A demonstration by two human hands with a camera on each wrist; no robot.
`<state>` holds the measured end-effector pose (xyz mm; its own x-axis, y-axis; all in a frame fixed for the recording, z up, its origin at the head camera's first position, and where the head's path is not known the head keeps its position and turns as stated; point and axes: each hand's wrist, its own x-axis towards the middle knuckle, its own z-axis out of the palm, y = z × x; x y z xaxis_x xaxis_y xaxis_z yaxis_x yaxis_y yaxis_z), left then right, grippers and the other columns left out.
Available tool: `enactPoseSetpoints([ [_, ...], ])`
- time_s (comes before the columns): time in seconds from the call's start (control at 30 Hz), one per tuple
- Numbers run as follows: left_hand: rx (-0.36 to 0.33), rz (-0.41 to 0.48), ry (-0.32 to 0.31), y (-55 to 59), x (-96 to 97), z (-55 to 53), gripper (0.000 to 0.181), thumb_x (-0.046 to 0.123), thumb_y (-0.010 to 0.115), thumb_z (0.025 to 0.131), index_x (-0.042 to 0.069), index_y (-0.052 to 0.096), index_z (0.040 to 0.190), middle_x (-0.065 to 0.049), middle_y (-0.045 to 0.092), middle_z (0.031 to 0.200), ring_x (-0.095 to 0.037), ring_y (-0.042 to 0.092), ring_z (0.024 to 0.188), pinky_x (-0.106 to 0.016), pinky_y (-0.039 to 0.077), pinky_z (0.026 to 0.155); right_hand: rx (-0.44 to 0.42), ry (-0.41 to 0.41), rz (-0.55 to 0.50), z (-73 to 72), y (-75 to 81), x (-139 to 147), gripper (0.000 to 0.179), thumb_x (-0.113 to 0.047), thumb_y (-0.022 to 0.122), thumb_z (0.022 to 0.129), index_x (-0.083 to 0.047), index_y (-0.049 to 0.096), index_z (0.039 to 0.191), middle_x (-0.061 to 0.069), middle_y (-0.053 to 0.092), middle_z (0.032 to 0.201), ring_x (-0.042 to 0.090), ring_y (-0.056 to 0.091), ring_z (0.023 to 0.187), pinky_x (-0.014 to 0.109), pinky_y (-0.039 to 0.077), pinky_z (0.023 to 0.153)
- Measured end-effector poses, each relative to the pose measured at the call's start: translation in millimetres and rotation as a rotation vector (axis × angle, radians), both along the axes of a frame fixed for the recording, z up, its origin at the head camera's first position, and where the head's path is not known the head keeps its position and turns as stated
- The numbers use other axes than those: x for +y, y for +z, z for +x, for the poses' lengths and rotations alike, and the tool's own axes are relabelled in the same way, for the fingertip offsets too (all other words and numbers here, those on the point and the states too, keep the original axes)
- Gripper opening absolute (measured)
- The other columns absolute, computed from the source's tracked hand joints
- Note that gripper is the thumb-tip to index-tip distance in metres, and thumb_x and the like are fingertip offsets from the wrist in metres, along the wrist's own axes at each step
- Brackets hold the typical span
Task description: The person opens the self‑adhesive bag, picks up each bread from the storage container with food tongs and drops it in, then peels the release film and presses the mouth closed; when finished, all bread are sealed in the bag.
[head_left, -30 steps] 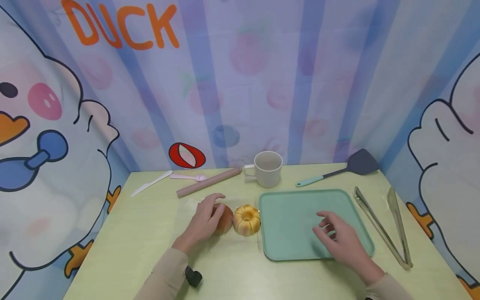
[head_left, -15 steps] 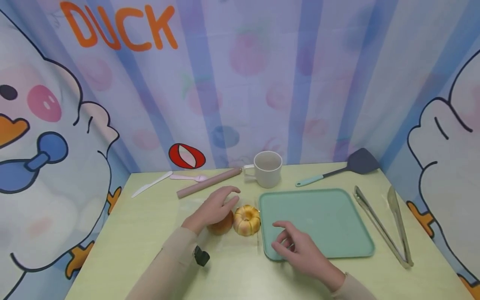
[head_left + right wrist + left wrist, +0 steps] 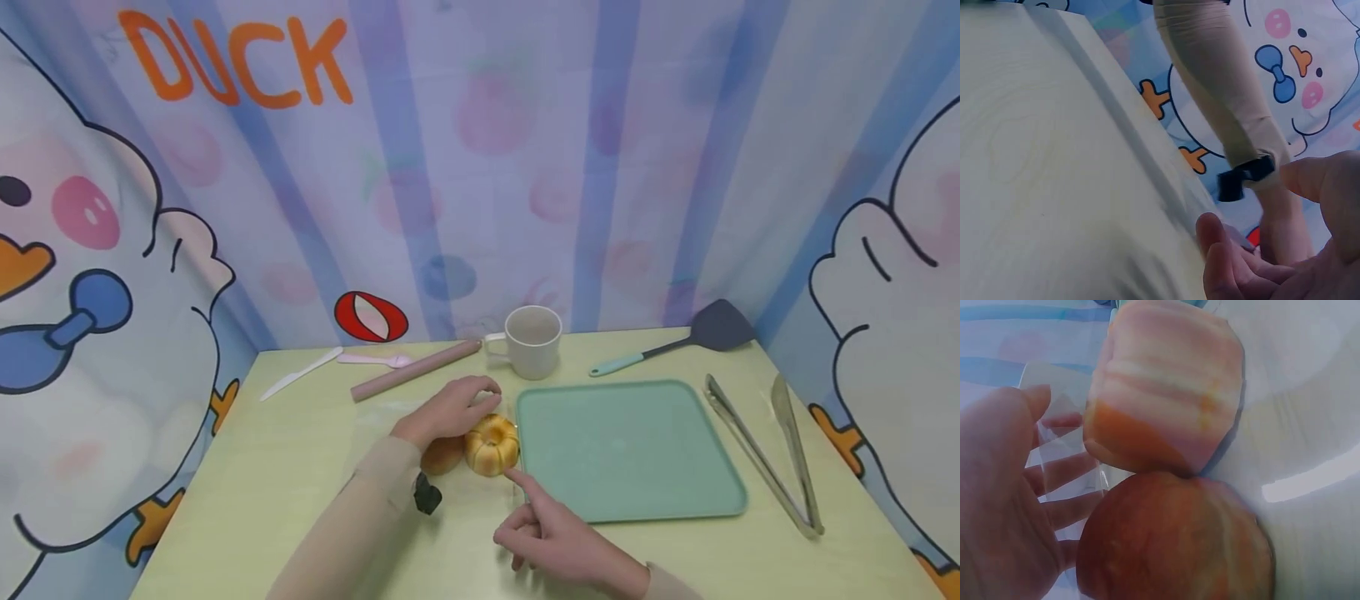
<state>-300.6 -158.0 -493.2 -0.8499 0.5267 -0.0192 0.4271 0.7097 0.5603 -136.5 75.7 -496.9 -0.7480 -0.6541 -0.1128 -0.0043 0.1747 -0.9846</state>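
A round brown bun (image 3: 441, 457) and a golden ring-shaped bread (image 3: 491, 461) sit side by side, touching, left of the green tray (image 3: 630, 450). My left hand (image 3: 448, 408) reaches over the bun from behind, partly covering it, with fingertips just behind the ring bread. In the left wrist view its spread fingers show behind a clear plastic sheet (image 3: 1063, 444) beside both breads. My right hand (image 3: 551, 533) is in front of the breads, index finger extended with its tip right at the ring bread's front edge; its other fingers are loosely curled and hold nothing.
Along the back lie a white knife (image 3: 302, 373), a pink fork (image 3: 375, 361), a mauve rolling pin (image 3: 416, 371), a white mug (image 3: 533, 343) and a dark spatula (image 3: 718, 327). Metal tongs (image 3: 757, 454) lie right of the tray. A printed curtain (image 3: 495, 167) encloses the table.
My left hand has moved right over the bun, towards the ring bread. My right hand has moved left from over the tray to the front of the breads, its index finger now extended.
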Motion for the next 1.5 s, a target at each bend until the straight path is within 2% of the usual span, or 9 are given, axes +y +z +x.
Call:
enactPoseSetpoints([
  [0.13, -0.033, 0.001, -0.008, -1.8, 2.3, -0.9, 0.041, 0.04, 0.047, 0.113, 0.011, 0.067, 0.132, -0.007, 0.069, 0.132, -0.026, 0.061, 0.129, -0.046, 0.045, 0.116, -0.054, -0.027, 0.007, 2.0, -10.3, -11, 0.088, -0.029, 0.064, 0.106, -0.007, 0.005, 0.168, 0.019, 0.068, 0.127, 0.024, 0.075, 0.08, 0.031, 0.059, 0.067],
  [0.3, -0.046, 0.013, -0.024, -4.9, 1.7, -1.2, 0.042, 0.04, 0.045, 0.113, 0.011, 0.069, 0.132, -0.005, 0.07, 0.132, -0.026, 0.062, 0.129, -0.046, 0.046, 0.115, -0.108, -0.076, -0.001, 0.6, -18.9, -19, 0.091, -0.031, 0.063, 0.106, -0.002, 0.001, 0.166, 0.023, 0.062, 0.139, 0.027, 0.075, 0.082, 0.035, 0.06, 0.067],
  [0.4, -0.028, 0.036, -0.023, -7.7, 0.2, -3.6, 0.041, 0.04, 0.046, 0.113, 0.012, 0.071, 0.128, -0.001, 0.073, 0.124, -0.023, 0.065, 0.122, -0.043, 0.049, 0.112, -0.129, -0.1, -0.002, -3.1, -20.7, -21, 0.088, -0.033, 0.061, 0.107, 0.003, 0.006, 0.165, 0.026, 0.057, 0.146, 0.026, 0.076, 0.083, 0.035, 0.059, 0.067],
  [0.5, -0.018, 0.058, -0.014, -8.8, -0.7, -5.7, 0.041, 0.042, 0.045, 0.113, 0.013, 0.074, 0.116, 0.003, 0.073, 0.108, -0.018, 0.066, 0.108, -0.04, 0.051, 0.104, -0.125, -0.122, 0.007, -6.6, -21.7, -24, 0.083, -0.034, 0.061, 0.107, 0.007, 0.015, 0.163, 0.027, 0.053, 0.152, 0.025, 0.075, 0.082, 0.033, 0.057, 0.065],
  [0.63, -0.041, 0.071, 0.006, -6.6, -0.5, -5.9, 0.044, 0.045, 0.045, 0.112, 0.013, 0.073, 0.1, 0.0, 0.066, 0.09, -0.018, 0.061, 0.092, -0.039, 0.05, 0.092, -0.094, -0.157, 0.013, -8.3, -23.8, -26, 0.078, -0.031, 0.063, 0.107, 0.01, 0.024, 0.16, 0.027, 0.05, 0.155, 0.023, 0.074, 0.079, 0.031, 0.056, 0.062],
  [0.7, -0.055, 0.078, 0.019, -4.5, -0.1, -5.2, 0.044, 0.044, 0.046, 0.112, 0.011, 0.074, 0.103, -0.001, 0.069, 0.093, -0.019, 0.062, 0.093, -0.039, 0.051, 0.092, -0.072, -0.18, 0.013, -8.6, -25.4, -27, 0.075, -0.029, 0.063, 0.107, 0.01, 0.027, 0.159, 0.027, 0.05, 0.155, 0.023, 0.074, 0.078, 0.03, 0.057, 0.061],
  [0.87, -0.049, 0.078, 0.045, -1.4, 1.1, -3.5, 0.043, 0.038, 0.05, 0.112, 0.006, 0.074, 0.126, -0.007, 0.075, 0.121, -0.024, 0.068, 0.115, -0.044, 0.053, 0.106, -0.041, -0.239, -0.001, -9.7, -27.3, -27, 0.067, -0.024, 0.06, 0.108, 0.011, 0.031, 0.158, 0.028, 0.05, 0.154, 0.021, 0.073, 0.077, 0.027, 0.056, 0.06],
  [1.2, -0.004, 0.101, 0.084, 2.8, 0.6, -0.7, 0.029, 0.025, 0.058, 0.106, 0.006, 0.077, 0.117, -0.008, 0.076, 0.117, -0.026, 0.069, 0.116, -0.044, 0.054, 0.105, -0.031, -0.369, -0.022, -16.7, -25.9, -28, 0.053, -0.026, 0.062, 0.108, 0.007, 0.053, 0.148, 0.027, 0.061, 0.142, 0.023, 0.074, 0.069, 0.027, 0.058, 0.061],
  [1.5, -0.01, 0.151, 0.11, 8.6, -8.5, 0.3, 0.03, 0.014, 0.054, 0.102, 0.006, 0.077, 0.12, -0.005, 0.075, 0.12, -0.024, 0.066, 0.116, -0.045, 0.054, 0.104, 0.005, -0.397, 0.014, -21.9, -16.3, -28, 0.048, -0.02, 0.065, 0.105, 0.006, 0.057, 0.145, 0.026, 0.065, 0.137, 0.021, 0.074, 0.067, 0.024, 0.056, 0.058],
])
